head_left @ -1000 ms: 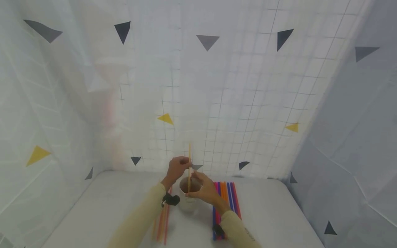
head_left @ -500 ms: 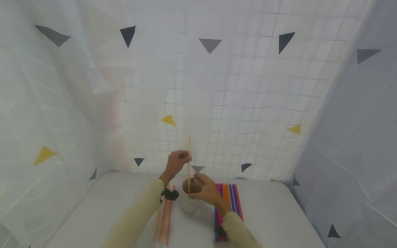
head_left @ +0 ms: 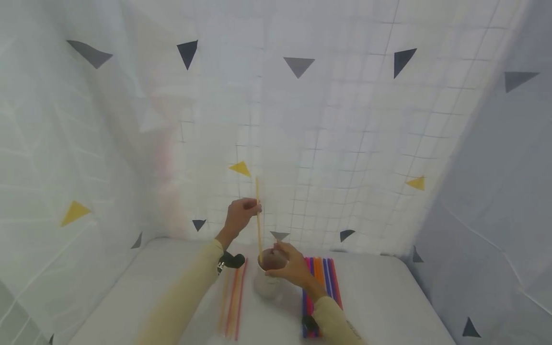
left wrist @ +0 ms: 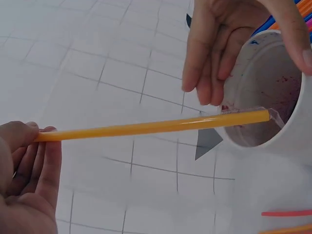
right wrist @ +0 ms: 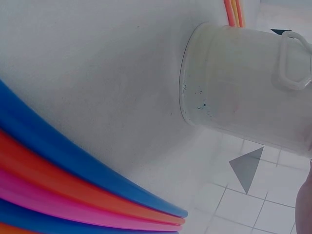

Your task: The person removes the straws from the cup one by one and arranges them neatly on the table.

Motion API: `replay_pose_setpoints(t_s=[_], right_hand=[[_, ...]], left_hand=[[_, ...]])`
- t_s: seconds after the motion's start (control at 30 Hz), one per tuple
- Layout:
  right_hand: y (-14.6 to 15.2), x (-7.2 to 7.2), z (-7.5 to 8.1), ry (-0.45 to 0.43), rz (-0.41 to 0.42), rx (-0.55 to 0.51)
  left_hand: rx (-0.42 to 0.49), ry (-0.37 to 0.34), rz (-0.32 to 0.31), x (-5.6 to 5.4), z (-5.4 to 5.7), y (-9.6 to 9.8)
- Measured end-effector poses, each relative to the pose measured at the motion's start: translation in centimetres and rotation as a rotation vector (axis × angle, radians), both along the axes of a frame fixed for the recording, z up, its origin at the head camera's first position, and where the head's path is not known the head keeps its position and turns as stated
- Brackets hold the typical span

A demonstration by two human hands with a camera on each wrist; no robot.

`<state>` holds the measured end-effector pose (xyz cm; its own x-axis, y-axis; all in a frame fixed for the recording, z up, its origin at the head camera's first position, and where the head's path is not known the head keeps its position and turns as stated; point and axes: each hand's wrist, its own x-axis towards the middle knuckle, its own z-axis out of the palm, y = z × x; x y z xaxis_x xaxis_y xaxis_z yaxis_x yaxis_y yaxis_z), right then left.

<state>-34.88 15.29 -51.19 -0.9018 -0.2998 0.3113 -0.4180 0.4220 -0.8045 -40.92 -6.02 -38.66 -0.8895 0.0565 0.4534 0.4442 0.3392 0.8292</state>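
Note:
My left hand [head_left: 240, 215] pinches a yellow straw [left wrist: 146, 128] near its top end, holding it nearly upright. The straw's lower end lies over the mouth of a white mug [head_left: 268, 282], with a clear strip-like piece [left wrist: 276, 117] at that end. Red and blue stains mark the mug's inside. My right hand [head_left: 293, 266] holds the mug at its rim, the thumb on the near side and the fingers round the far side. In the right wrist view the mug's looped handle [right wrist: 283, 63] shows, with part of a finger at the lower right edge.
On the white table [head_left: 379, 297], several blue, orange, pink and red straws [head_left: 329, 278] lie side by side to the mug's right, partly under my right forearm. Several pale orange and red straws [head_left: 235, 302] lie to its left. A white sheet with triangles [head_left: 297, 120] hangs behind.
My left hand has risen and shifted slightly left, drawing the yellow straw upward so its lower end is nearer the mug's rim. The right hand stays at the mug. The head view has shifted slightly.

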Motion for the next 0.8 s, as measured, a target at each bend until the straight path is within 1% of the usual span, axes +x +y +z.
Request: replay_pose_setpoints(t_s=[0.13,0.23,0.4,0.5,0.63,0.8], right_hand=[[0.0,0.1,0.1,-0.004,0.011,-0.017],[0.1,0.1,-0.1,0.022,0.026,-0.027],[0.1,0.0,-0.3,0.065,0.051,-0.058],[0.0,0.0,-0.3,0.08,0.059,-0.071],[-0.1,0.0,-0.1,0.076,0.067,-0.08],[-0.3,0.2,0.0,0.069,0.074,-0.106]], left_hand=[[0.033,-0.031,0.005,-0.1,0.0,-0.8],[0.063,-0.047,0.009,-0.2,-0.1,-1.4],[0.107,-0.051,0.01,-0.1,-0.1,-2.5],[0.106,-0.05,0.004,0.0,-0.2,-3.1],[0.105,-0.074,0.007,0.2,-1.0,-4.0],[0.136,-0.118,0.012,0.5,-2.5,-5.0]])
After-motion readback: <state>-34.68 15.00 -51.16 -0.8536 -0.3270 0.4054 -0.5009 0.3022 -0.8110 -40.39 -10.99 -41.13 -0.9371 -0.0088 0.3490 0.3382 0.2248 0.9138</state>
